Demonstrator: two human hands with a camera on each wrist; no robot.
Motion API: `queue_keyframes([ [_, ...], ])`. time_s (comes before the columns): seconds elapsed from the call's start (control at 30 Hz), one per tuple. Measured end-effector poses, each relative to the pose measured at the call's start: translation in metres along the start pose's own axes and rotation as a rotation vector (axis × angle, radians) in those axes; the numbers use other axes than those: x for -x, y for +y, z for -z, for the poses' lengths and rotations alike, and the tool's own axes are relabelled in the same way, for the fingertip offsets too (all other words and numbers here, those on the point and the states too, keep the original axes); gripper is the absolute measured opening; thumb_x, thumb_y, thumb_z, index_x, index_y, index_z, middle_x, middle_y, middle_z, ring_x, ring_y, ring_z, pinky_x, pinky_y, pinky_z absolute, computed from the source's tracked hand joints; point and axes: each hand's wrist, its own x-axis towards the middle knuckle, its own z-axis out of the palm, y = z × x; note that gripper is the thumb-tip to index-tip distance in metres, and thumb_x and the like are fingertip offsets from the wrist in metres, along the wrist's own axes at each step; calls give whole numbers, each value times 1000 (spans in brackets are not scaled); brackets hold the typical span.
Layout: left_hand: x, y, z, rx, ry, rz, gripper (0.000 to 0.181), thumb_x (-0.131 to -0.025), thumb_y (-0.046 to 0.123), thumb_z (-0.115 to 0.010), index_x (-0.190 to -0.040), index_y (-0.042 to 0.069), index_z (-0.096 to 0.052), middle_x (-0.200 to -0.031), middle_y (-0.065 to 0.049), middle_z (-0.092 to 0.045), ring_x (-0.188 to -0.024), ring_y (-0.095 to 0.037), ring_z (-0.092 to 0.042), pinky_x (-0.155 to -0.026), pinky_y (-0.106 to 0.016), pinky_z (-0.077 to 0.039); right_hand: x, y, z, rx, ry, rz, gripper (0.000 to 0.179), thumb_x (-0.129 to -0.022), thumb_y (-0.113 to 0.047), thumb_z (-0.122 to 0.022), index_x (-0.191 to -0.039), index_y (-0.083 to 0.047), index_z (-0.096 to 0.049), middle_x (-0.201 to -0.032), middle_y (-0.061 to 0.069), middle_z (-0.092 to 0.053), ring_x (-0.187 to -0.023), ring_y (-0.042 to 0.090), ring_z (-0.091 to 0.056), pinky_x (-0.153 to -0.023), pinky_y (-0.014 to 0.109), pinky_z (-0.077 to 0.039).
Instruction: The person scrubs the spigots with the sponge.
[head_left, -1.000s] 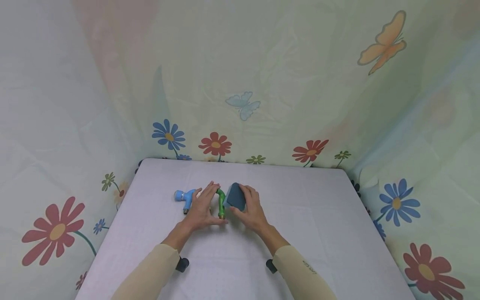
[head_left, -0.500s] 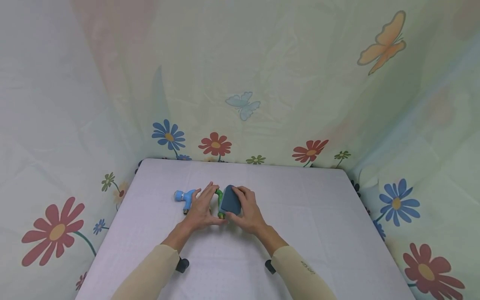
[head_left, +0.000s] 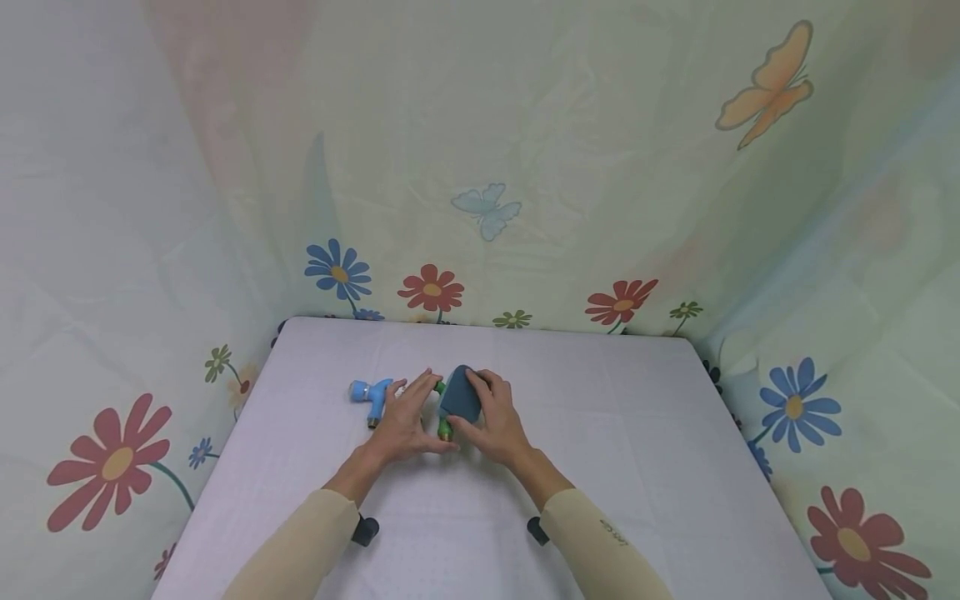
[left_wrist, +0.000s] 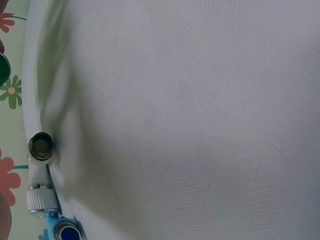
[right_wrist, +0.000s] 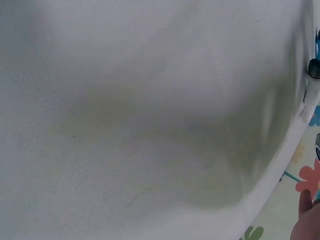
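Observation:
In the head view, my left hand (head_left: pixel 403 421) holds a green tap (head_left: pixel 446 430) between the thumb at its lower end and the fingers at its upper end. My right hand (head_left: pixel 497 421) grips a dark blue sponge (head_left: pixel 460 395) against the tap, covering its middle. Left of my left hand lies a blue tap (head_left: pixel 369 394) on the table. A white tap (left_wrist: pixel 42 199) lies beside it in the left wrist view, mostly hidden behind my left hand in the head view. The right wrist view catches only a fingertip (right_wrist: pixel 305 205) and the white tap's end at its right edge.
A white cloth covers the table (head_left: pixel 637 450). Behind and at both sides hangs a printed curtain (head_left: pixel 585 192) with flowers and butterflies. Dark camera mounts (head_left: pixel 366 530) sit under both wrists.
My right hand has brought the sponge left onto the green tap, then shifted it slightly upward along the tap. My left hand has stayed nearly still; the blue tap has not moved.

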Motion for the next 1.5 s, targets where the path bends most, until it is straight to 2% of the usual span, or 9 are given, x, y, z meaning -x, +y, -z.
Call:
queue_keyframes([
  [0.4,0,5,1,-11,-21,7,118,-65,72,-88,-159,20,-39,-167,-5,-40,-158,-21,-30,-126,-58,-21,-5,-2,3,28,16,-121,89,-92,-61,-69,-163,-23,-33,-161,13,-35,-144,35,-40,-112,55,-49],
  [0.8,0,7,-1,-3,-30,17,115,-65,61,-94,-158,19,-41,-166,-5,-41,-158,-22,-30,-127,-59,-20,-8,-4,4,19,47,-150,87,-92,-60,-68,-161,-19,-36,-159,15,-36,-142,35,-40,-110,54,-50],
  [1.03,0,8,-1,8,-20,7,115,-65,60,-94,-156,12,-43,-165,-6,-43,-158,-23,-31,-126,-60,-20,-11,-3,4,41,61,-182,85,-93,-60,-67,-161,-18,-37,-158,15,-37,-140,34,-41,-107,53,-53],
  [1.27,1,9,-1,6,-27,8,113,-65,61,-94,-156,18,-43,-165,-4,-42,-159,-22,-29,-126,-59,-21,-12,-1,3,68,69,-219,87,-93,-62,-66,-162,-18,-37,-158,16,-37,-140,35,-42,-108,53,-52],
  [1.5,3,10,-2,-12,-6,-37,111,-64,67,-91,-154,22,-44,-163,0,-46,-157,-21,-32,-124,-58,-24,-12,3,2,74,69,-272,88,-92,-64,-64,-161,-17,-38,-158,16,-37,-138,35,-41,-106,52,-53],
])
